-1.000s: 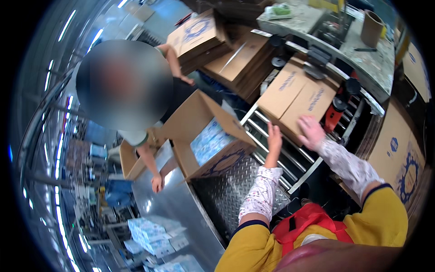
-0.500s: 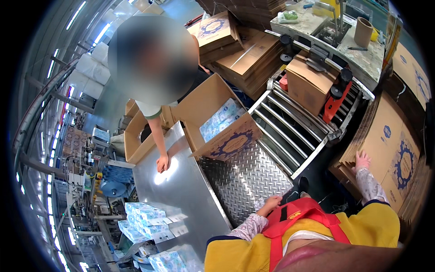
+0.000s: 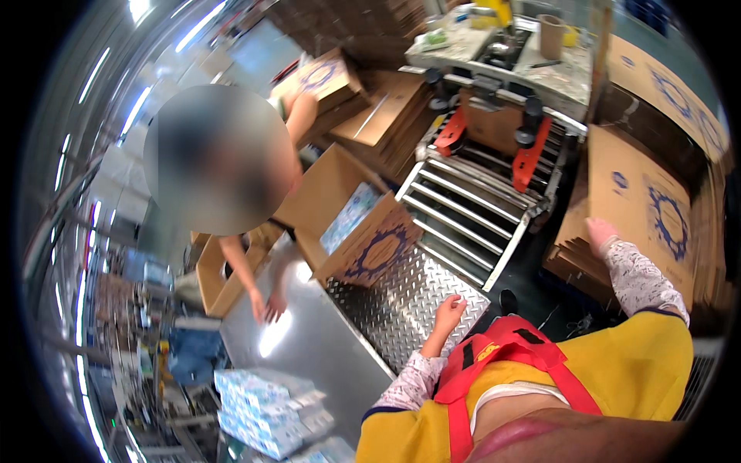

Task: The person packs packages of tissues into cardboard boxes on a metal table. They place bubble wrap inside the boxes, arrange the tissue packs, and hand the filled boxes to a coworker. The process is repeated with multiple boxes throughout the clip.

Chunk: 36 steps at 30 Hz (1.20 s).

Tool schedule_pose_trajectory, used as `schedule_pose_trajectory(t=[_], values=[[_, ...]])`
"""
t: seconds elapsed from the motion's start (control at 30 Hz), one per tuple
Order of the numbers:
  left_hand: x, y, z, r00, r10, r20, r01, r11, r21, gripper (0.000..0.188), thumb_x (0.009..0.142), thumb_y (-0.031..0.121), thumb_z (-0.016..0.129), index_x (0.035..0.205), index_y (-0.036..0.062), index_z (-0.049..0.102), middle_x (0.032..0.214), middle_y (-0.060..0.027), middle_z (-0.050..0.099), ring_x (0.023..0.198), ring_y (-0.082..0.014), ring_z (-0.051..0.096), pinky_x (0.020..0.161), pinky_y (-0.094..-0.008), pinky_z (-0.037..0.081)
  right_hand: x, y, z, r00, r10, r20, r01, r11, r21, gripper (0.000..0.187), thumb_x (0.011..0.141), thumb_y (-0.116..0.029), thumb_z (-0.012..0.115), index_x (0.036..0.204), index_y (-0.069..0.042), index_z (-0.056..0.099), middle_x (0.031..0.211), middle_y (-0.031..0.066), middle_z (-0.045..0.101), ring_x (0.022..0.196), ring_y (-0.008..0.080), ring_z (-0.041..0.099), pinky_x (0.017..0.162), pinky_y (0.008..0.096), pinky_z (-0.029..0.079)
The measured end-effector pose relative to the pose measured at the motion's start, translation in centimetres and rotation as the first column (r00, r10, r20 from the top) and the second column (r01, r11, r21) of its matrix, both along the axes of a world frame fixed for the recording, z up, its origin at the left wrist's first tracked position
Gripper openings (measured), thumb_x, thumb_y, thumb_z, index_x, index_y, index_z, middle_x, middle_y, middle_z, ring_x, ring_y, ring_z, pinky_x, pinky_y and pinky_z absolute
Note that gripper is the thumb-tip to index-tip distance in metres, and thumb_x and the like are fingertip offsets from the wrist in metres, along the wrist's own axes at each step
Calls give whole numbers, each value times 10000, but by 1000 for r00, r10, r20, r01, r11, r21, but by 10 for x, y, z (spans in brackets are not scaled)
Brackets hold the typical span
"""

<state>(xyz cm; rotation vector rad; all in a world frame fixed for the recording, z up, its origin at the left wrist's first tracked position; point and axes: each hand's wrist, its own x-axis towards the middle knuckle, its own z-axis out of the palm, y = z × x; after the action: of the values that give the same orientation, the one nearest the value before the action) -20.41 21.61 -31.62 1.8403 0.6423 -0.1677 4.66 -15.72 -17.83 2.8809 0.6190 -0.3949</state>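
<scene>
My right hand (image 3: 600, 234) is at the near left edge of a flattened cardboard carton (image 3: 633, 202) on top of a stack at the right. Its fingers are closed over that edge. My left hand (image 3: 448, 315), loosely curled with nothing visible in it, hovers above the diamond-plate metal surface (image 3: 401, 309). Beyond it stands an open cardboard box (image 3: 378, 251) printed with a dark blue gear, its flaps raised. Blue-and-white plastic-wrapped packs (image 3: 351, 216) lie inside that box.
A co-worker's hand (image 3: 266, 309) reaches over the steel table (image 3: 309, 336) at left. More wrapped packs (image 3: 266, 409) are piled on its near end. A roller conveyor (image 3: 463, 204) leads to a carton (image 3: 494, 123) between red guides. Stacked flat cartons (image 3: 394, 108) stand behind.
My left hand has lifted away from my apron, out over the metal plate. My right hand has closed on the carton edge. The carton on the rollers has moved farther away between the guides.
</scene>
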Motion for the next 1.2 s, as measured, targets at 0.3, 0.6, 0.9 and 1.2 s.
schedule_pose_trajectory(t=[0.3, 0.6, 0.9, 1.2], values=[[90, -78, 224, 670, -356, 652, 425, 904, 57, 400, 745, 177, 693, 1091, 11, 584, 1011, -171, 619, 939, -344, 591, 845, -380, 457, -156, 151, 236, 577, 643, 503, -814, 500, 295, 148, 740, -184, 589, 849, -84, 598, 783, 87, 610, 764, 243, 632, 652, 373, 521], [-40, 34, 257, 621, 141, 771, -161, 986, -51, 207, 802, -31, 677, 998, -77, 632, 955, -111, 672, 876, -154, 630, 795, -278, 490, -107, 134, 224, 600, -45, 799, -724, 395, 566, 374, 719, -148, 660, 1063, -31, 568, 1034, 130, 611, 966, 320, 592, 888, 409, 475], [-184, 72, 233, 907, 295, 301, -316, 949, 20, 306, 792, 115, 739, 1028, -49, 633, 925, -74, 668, 791, -122, 617, 719, -284, 504, 6, 215, 107, 973, -118, -201, 233, 451, 862, 841, 742, -592, 652, 1268, 42, 485, 1146, 199, 606, 1090, 294, 579, 936, 333, 443], [-145, 37, 277, 917, -141, 373, 271, 907, -322, 779, 805, 306, 720, 1411, 11, 329, 1392, -149, 422, 1294, -267, 402, 1029, -397, 360, 17, 330, 129, 879, 121, -461, 385, 389, 837, 994, 648, -684, 676, 1302, 18, 417, 1222, 195, 537, 1148, 282, 520, 953, 391, 416]])
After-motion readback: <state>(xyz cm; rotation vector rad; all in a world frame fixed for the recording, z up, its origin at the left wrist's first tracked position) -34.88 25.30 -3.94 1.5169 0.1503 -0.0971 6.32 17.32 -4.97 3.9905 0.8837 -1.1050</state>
